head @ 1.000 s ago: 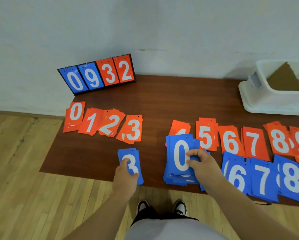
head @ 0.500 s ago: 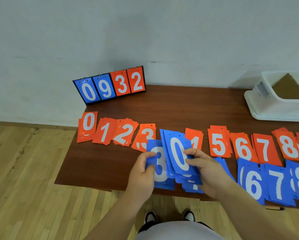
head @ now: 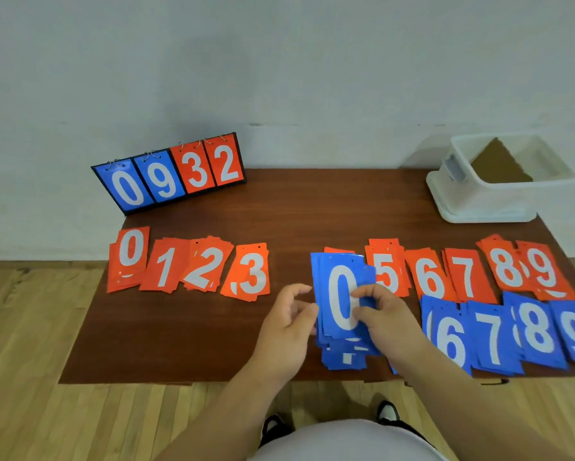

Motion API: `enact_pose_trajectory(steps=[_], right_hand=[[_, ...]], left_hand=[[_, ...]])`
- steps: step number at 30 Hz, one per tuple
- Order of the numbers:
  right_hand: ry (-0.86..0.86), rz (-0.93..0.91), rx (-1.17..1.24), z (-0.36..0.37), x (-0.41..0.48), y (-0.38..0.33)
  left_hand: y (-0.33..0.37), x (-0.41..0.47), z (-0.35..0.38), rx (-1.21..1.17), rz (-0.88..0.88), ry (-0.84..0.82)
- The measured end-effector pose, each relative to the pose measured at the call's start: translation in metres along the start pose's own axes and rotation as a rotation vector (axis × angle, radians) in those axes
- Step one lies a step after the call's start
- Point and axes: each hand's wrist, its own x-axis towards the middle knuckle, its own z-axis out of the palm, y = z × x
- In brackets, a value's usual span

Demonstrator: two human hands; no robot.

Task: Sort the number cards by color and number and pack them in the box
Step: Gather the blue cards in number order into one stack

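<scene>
**Spotter:** Where is the blue stack (head: 339, 291)?

**Me:** It's in the middle of the desk (head: 312, 211), toward the near edge. It sits just left of the blue 6 pile (head: 449, 337) and hides most of a red pile behind it. My right hand (head: 387, 319) pinches the top cards, with the thumb on the face of the 0. My left hand (head: 287, 319) is just beside the stack's left edge, fingers loosely curled, and I can see nothing in it.

**Spotter:** How will they handle?

**Me:** I judge them light, thin and fairly stiff, with a glossy face, so they'll slide over each other easily. I'd pinch across the long edges and square the stack before carrying it to the box (head: 499, 194) at the far right.

**Spotter:** What's changed?

**Me:** Half a second ago my left hand held the blue 3s against the stack. Now no blue 3 shows and that hand has let go. The 0 is still on top.
</scene>
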Motion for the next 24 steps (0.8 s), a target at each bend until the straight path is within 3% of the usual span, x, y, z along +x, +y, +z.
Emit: enact_pose_trajectory(steps=[5,8,14,24], right_hand=[[0.150,-0.047,-0.136,-0.073,0.023,0.026],[0.101,-0.023,-0.145,-0.114,0.033,0.035],[0.011,-0.045,-0.176,-0.181,0.058,0.047],[-0.156,0.016,-0.270,-0.205,0.073,0.076]], left_hand=[[-0.034,0.029,0.044,0.286,-0.163,0.121],[-0.058,0.045,0.081,0.406,-0.340,0.165],[-0.068,0.056,0.146,0.775,-0.451,0.291],[-0.084,0.038,0.177,0.541,-0.416,0.453]])
